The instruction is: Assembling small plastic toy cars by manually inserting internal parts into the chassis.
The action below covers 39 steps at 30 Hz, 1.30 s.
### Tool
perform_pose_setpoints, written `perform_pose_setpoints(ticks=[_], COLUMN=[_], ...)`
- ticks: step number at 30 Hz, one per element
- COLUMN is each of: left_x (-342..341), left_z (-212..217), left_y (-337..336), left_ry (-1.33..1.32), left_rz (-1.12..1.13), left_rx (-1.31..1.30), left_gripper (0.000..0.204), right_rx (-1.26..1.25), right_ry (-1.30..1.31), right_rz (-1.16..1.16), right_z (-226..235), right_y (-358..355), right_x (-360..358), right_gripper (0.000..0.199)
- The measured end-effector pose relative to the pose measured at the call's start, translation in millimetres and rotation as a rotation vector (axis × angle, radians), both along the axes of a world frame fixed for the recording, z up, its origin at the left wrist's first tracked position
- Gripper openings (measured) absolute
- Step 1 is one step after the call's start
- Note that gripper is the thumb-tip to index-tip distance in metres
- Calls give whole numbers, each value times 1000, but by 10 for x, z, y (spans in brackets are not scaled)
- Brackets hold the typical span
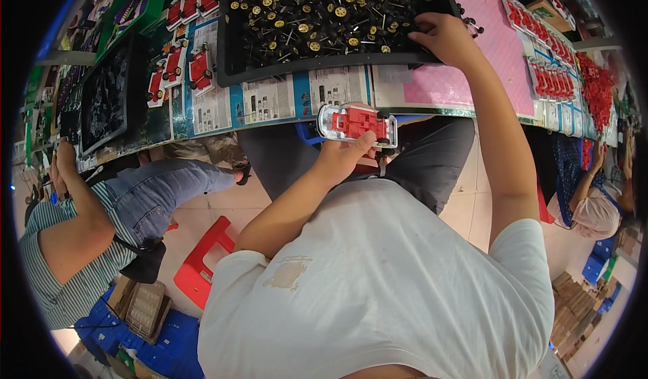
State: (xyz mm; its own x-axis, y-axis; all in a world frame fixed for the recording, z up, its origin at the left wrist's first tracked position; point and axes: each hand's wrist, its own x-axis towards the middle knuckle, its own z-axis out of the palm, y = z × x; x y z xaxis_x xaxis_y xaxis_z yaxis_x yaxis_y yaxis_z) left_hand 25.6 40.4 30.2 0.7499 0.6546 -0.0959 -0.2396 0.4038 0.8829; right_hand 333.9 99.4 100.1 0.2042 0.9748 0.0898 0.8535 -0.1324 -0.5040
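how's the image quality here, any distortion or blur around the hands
Head view: strong fisheye, the table edge bows and the corners are black. Lighting is even, without harsh glare. The left hand holding the red toy car is sharp; the right hand at the black tray is slightly soft.

- Crowding the black tray (226, 55) wall to wall: loose wheel-and-axle parts (317, 14), leaving scant gaps between them
- Blocking the tray's right corner: the right hand (442, 38)
- Filling the gap between bench edge (283, 119) and lap: the left hand (341, 156) gripping a red toy car chassis (356, 124)
- Lying open just right of the tray: a pink mat (499, 55)
- Hemming the bench's left end: finished red cars (189, 65)
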Motion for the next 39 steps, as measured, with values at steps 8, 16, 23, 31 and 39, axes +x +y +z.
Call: perform_pose_setpoints(ticks=[8, 16, 23, 31, 39], left_x=[-150, 55, 53, -48, -85], left_z=[77, 37, 94, -44, -29], left_y=[52, 64, -17, -78, -107], left_ry=[80, -6, -39, -32, -59], left_rz=[32, -32, -93, -97, -113], left_rx=[-64, 25, -5, 73, 103], left_gripper=[47, 39, 27, 30, 32], right_rx=[300, 137, 48, 36, -19], right_ry=[-249, 499, 418, 436, 427], right_rz=[-120, 72, 183, 264, 271], right_z=[51, 264, 219, 185, 241], right_y=[35, -710, -687, -734, -780], right_x=[-171, -1375, -1495, -1529, -1558], right_gripper=[23, 17, 20, 14, 16])
